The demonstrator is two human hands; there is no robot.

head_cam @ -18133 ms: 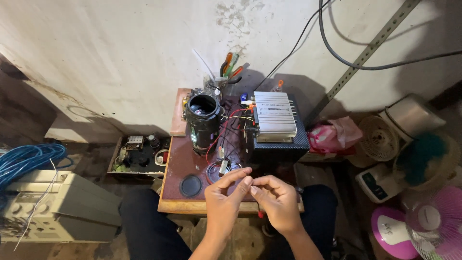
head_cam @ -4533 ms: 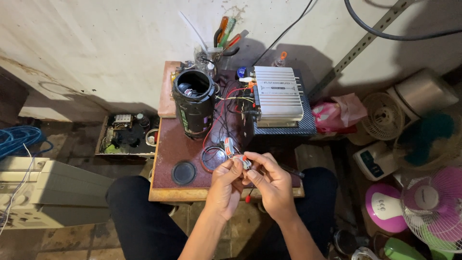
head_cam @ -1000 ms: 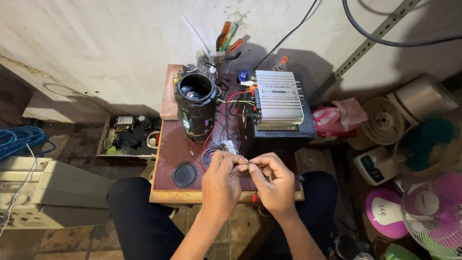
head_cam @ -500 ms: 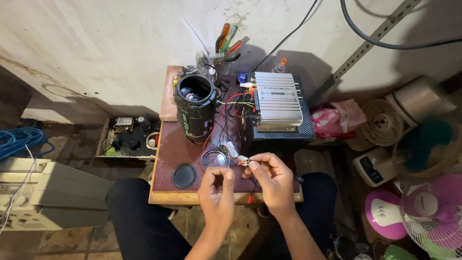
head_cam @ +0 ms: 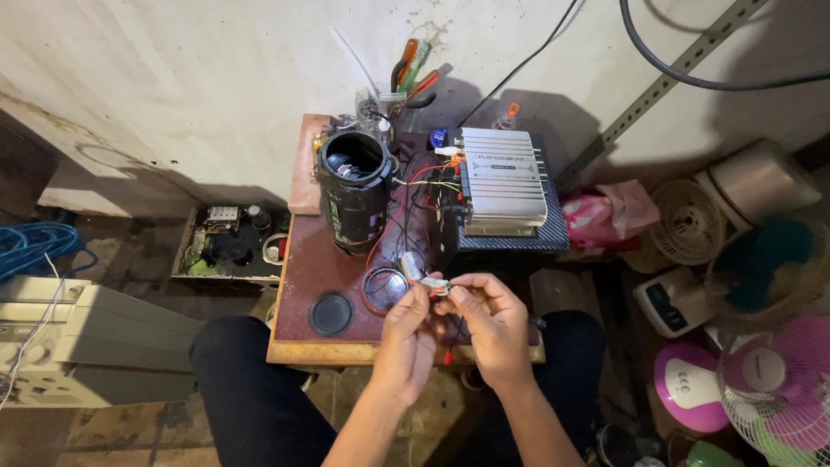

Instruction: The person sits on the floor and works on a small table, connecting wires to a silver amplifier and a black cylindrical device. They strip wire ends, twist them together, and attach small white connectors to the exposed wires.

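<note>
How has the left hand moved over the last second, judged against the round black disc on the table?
Yes. The left hand has drawn back toward the table's near edge, away from the black speaker cylinder, staying right of the black disc.

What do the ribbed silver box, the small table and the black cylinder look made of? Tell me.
Ribbed silver box: likely metal, brushed and pale; parallel fins catch light. Small table: probably wood or board, with a reddish-brown smooth top and a lighter, raw-looking front edge. Black cylinder: seemingly plastic, dark and mostly matte, open at the top; its surface is too dim to be sure.
</note>
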